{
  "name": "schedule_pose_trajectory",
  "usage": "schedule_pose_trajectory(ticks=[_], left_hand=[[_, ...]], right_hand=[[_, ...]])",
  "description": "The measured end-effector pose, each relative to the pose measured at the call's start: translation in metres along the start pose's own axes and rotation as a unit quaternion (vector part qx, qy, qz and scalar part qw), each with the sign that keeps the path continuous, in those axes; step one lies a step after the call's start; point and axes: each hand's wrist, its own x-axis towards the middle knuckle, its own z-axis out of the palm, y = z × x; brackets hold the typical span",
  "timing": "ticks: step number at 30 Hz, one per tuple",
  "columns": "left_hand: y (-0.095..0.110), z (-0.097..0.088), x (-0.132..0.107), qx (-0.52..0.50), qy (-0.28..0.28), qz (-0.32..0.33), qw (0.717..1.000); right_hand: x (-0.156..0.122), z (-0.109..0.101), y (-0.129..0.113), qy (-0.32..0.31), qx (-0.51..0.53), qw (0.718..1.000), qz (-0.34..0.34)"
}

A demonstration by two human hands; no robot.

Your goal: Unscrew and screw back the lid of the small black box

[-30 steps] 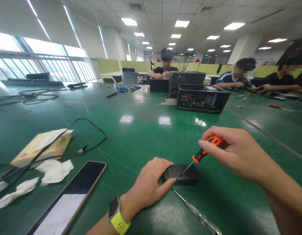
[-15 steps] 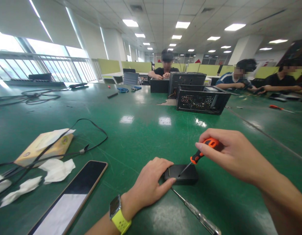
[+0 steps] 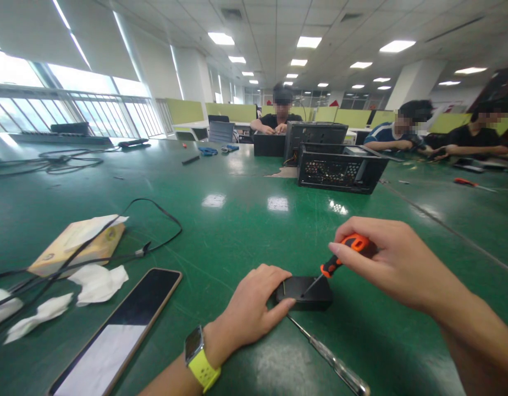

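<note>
Beneath the right hand and within reach of the left hand, I had the small black box lying flat on the green table. Watching from afar, I saw the left hand pinching the nearer end of the box, its thumb along the front edge and its fingers at the back corner. A watch with a yellow-green strap circled the wrist. The right hand was wrapped around the orange-and-black screwdriver, whose shaft slanted down to the top of the box beside a small dark hole; I could not tell whether the tip sat inside it. Just below the left thumb, a clear-handled screwdriver lay with its thin end near the box.

Well to the left of the left hand I had a phone, crumpled tissues and a yellow packet crossed by black cables. Far beyond both hands stood black computer cases, with a co-worker behind them. Further off, past the right hand, lay another orange-handled screwdriver.
</note>
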Motion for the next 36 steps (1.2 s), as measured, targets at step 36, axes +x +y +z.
schedule_pose_trajectory(ticks=[36], left_hand=[[-0.002,-0.001,0.002,0.061,0.021,0.03,0.997]], right_hand=[[-0.108,0.073,0.115,0.049,-0.089,0.976,0.193]])
